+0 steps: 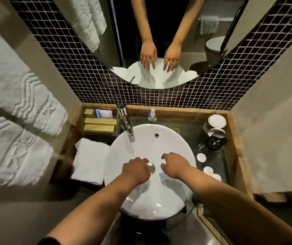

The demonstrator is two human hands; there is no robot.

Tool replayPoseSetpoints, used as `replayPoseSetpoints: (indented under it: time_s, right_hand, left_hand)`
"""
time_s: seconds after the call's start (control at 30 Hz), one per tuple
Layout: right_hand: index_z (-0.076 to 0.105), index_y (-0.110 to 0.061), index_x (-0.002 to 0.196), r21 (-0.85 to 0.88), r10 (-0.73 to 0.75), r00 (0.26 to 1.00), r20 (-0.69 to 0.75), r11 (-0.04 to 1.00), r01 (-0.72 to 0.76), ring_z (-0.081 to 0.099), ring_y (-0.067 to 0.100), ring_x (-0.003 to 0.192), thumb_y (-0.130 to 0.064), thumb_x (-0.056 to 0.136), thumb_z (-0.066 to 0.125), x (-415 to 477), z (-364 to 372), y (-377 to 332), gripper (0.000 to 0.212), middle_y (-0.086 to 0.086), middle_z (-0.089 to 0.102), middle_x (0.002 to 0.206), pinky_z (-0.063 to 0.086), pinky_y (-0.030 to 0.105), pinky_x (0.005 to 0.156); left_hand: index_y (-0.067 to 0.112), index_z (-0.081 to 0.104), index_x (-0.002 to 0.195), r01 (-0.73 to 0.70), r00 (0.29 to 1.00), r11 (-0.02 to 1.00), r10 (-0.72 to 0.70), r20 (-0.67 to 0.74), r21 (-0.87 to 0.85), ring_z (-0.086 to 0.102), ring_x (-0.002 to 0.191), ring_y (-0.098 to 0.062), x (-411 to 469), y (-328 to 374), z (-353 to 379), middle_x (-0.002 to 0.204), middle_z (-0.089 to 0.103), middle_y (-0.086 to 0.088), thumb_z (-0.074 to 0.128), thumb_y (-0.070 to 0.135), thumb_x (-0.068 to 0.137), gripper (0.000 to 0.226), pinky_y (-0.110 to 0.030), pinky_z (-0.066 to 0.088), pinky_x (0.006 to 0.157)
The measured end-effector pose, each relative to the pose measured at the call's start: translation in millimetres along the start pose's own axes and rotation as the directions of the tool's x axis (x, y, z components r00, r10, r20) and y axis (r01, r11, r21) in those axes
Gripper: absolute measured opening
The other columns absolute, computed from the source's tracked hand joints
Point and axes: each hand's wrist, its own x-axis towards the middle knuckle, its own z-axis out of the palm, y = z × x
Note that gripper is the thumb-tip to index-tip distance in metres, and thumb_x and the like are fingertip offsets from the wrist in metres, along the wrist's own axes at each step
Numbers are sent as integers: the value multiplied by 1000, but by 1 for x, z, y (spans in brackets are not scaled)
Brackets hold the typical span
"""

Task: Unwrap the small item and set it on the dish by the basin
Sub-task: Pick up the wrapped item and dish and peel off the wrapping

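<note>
Dark mosaic tile backs a wood-edged tabletop [180, 113] with a white basin [175, 138] set in its middle. At far left, pale towels hang on the wall, and a folded white towel [88, 161] lies just beside the basin. Behind it a tray [88, 132] holds flat, paper-wrapped packets [99, 125]; one of these is probably the small item, though I cannot tell which. Such a packet should be light and stiff, its wrapper thin and easily torn, best pinched at an end seam. A chrome tap [126, 123] stands at the basin's back rim.

Over the bowl, the left hand [136, 169] hovers near the drain [150, 167] with a loosely curled, empty grip. The right hand [174, 165] hangs beside it, fingers spread wide, holding nothing. Further right sit capped cups [216, 121], a dark kettle-like vessel [214, 143] and small white round pieces [201, 157]; the dish may be among them, but I cannot confirm it.
</note>
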Motion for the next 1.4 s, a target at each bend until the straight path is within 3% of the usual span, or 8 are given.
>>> replayPoseSetpoints:
  time_s: [0.1, 0.43, 0.63, 0.77, 0.93, 1.07, 1.27, 1.4]
  right_hand:
    - [49, -22, 138, 72, 65, 998, -20, 995, -64, 54, 30, 121, -37, 97, 47, 3, 22, 21, 43, 8, 56, 134, 45, 42, 103]
    - [62, -23, 118, 274, 393, 916, -81, 892, -359, 64, 24, 104, -25, 93, 57, -50, 47, 101, 25, 4, 67, 120, 54, 42, 92]
    - [40, -21, 143, 395, 581, 813, -42, 757, -521, 46, 31, 127, -31, 86, 68, -77, 78, 139, 65, 10, 43, 147, 48, 45, 102]
    - [24, -26, 152, 399, 569, 821, -42, 763, -509, 35, 31, 138, -42, 82, 75, -72, 94, 152, 88, 6, 30, 157, 43, 45, 107]
    - [25, -29, 153, 405, 507, 860, -54, 799, -445, 32, 35, 139, -50, 81, 69, -55, 94, 157, 86, 9, 31, 155, 39, 52, 110]
    - [29, -34, 151, 317, 444, 895, -39, 855, -411, 27, 38, 139, -42, 86, 62, -48, 95, 161, 73, 11, 33, 152, 39, 52, 109]
    - [22, -40, 152, 127, 403, 915, -2, 908, -399, 31, 37, 131, -26, 79, 74, -44, 100, 172, 90, 10, 28, 151, 49, 47, 94]
    - [23, -39, 151, 150, 369, 929, -43, 921, -359, 32, 38, 134, -33, 75, 78, -42, 107, 176, 94, 5, 30, 153, 50, 48, 94]
  left_hand:
    - [34, 58, 124, -55, 998, 998, 55, 39, 21, 59, 109, -27, 26, 7, 15, 121, 62, 0, 52, 41, 86, 40, -36, 48, 88]
    - [36, 41, 145, -418, 900, 899, 390, 196, 132, 49, 128, -26, 76, 84, 54, 145, 49, 2, 50, 56, 92, 57, -46, 42, 104]
    - [32, 48, 140, -629, 777, 740, 592, 213, 238, 57, 114, -24, 68, 137, 80, 131, 59, 0, 52, 54, 93, 52, -39, 45, 92]
    - [27, 50, 137, -641, 767, 701, 602, 223, 313, 60, 107, -26, 72, 156, 87, 123, 61, -2, 53, 53, 91, 53, -40, 49, 85]
    - [29, 47, 139, -590, 807, 726, 538, 242, 353, 58, 109, -29, 80, 162, 90, 122, 61, -3, 54, 52, 90, 55, -39, 47, 86]
    - [29, 45, 139, -586, 811, 741, 539, 229, 329, 54, 108, -31, 83, 159, 95, 119, 58, -4, 52, 51, 90, 55, -38, 43, 82]
    - [28, 40, 144, -582, 812, 732, 547, 204, 353, 53, 107, -30, 78, 156, 100, 120, 56, -4, 47, 52, 92, 57, -38, 37, 79]
    - [28, 34, 150, -568, 820, 740, 544, 175, 360, 56, 105, -30, 74, 154, 104, 123, 56, -4, 44, 51, 95, 60, -37, 35, 77]
